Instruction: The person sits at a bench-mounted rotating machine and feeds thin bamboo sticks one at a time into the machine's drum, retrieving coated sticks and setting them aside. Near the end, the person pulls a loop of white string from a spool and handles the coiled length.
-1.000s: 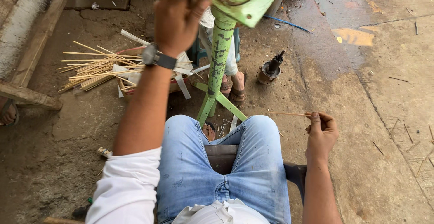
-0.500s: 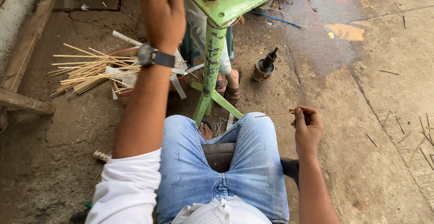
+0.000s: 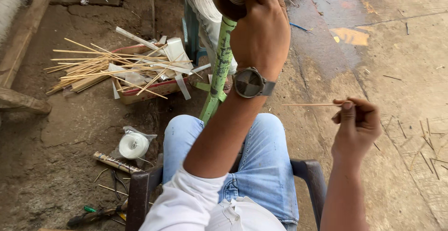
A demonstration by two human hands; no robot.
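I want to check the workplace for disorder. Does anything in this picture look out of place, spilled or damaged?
Yes. The thin sticks lie in a loose, crossed pile that spills over a torn cardboard box onto the dirt floor. More stray sticks are scattered on the concrete at right. Pliers lie on the ground beside the chair.

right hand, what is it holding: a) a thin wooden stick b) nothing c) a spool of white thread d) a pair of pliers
a: the right hand pinches a thin wooden stick between thumb and fingers, the stick pointing sideways toward the left hand, which is up on the round part of the green stand.
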